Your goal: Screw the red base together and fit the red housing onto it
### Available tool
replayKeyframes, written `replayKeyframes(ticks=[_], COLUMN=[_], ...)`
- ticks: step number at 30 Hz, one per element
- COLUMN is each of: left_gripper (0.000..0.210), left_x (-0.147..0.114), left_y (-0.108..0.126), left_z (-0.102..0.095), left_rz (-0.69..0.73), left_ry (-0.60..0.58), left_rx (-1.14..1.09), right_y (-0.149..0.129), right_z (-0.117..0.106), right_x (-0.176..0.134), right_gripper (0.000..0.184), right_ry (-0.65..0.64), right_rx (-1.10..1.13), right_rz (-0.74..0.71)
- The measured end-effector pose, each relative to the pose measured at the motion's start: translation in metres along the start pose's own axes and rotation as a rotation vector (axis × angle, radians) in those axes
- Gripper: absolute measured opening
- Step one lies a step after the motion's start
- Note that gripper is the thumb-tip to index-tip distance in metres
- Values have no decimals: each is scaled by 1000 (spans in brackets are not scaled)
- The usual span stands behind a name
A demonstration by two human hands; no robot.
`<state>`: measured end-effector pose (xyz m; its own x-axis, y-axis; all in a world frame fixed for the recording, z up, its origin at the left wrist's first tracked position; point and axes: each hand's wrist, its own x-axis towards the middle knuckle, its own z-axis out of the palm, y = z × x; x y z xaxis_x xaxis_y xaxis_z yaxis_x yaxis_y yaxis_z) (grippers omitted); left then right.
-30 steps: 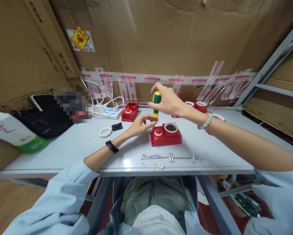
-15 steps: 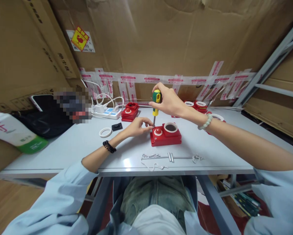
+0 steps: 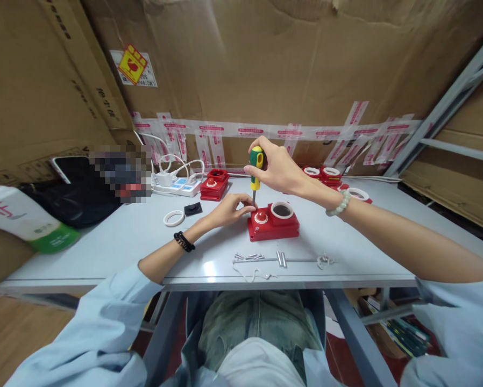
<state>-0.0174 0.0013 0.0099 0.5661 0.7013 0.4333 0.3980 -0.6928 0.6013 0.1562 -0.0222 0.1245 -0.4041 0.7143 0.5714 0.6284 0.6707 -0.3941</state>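
My right hand (image 3: 277, 165) is closed around the green and yellow handle of a screwdriver (image 3: 256, 171), held upright. Its shaft points down at the far left corner of a red housing (image 3: 272, 230), which carries a red dome in a white ring and a round opening with a white rim. At that same corner, thumb and fingertips of my left hand (image 3: 230, 208) come together by the screwdriver's tip. Whatever they pinch is hidden. On the table in front of the housing lie several screws (image 3: 248, 256), two metal pins (image 3: 281, 259) and a long thin rod (image 3: 300, 260).
Left of the housing are a white ring (image 3: 173, 218) and a black square part (image 3: 192, 208). Further back stand another red housing (image 3: 214, 185) and a power strip (image 3: 180, 185) with cables. More red parts (image 3: 331, 174) sit behind my right forearm. A white-green bottle (image 3: 27, 217) lies far left.
The screwdriver has shifted very slightly, its handle a little to the left. My left hand's fingers have moved slightly at the housing's corner. The housing stays in place.
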Motion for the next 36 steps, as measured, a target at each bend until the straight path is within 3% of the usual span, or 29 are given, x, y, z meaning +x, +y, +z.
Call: replayKeyframes(ticks=[5, 7, 9, 12, 14, 19, 24, 28, 32, 36], left_gripper=[22, 24, 26, 23, 21, 16, 17, 18, 17, 19], left_x=[2, -2, -7, -17, -21, -24, -24, -23, -21, -20], left_y=[2, 7, 16, 32, 39, 42, 38, 40, 43, 38], left_z=[-7, -12, -15, -14, -11, -5, -8, -17, -28, -27], left_rz=[-49, -66, -62, -62, -68, -48, -29, -90, -133, -31], left_ry=[144, 127, -1, -338, -498, -625, -639, -618, -458, -280], left_rx=[-78, -135, -206, -266, -252, -195, -174, -151, -60, 101], right_y=[-6, -9, -10, -6, -2, 5, 0, -2, -3, -5], right_z=[-13, -22, -29, -37, -38, -39, -35, -30, -22, -15], right_x=[3, 1, -3, -13, -20, -32, -36, -38, -41, -44], right_gripper=[25, 24, 25, 29, 32, 32, 29, 29, 26, 23], right_ry=[90, 121, 153, 201, 217, 210, 191, 154, 103, 52], right_rx=[12, 22, 35, 58, 74, 91, 112, 96, 140, 177], right_rz=[-65, -76, -81, -69, -54, -1, 18, 21, -6, -30])
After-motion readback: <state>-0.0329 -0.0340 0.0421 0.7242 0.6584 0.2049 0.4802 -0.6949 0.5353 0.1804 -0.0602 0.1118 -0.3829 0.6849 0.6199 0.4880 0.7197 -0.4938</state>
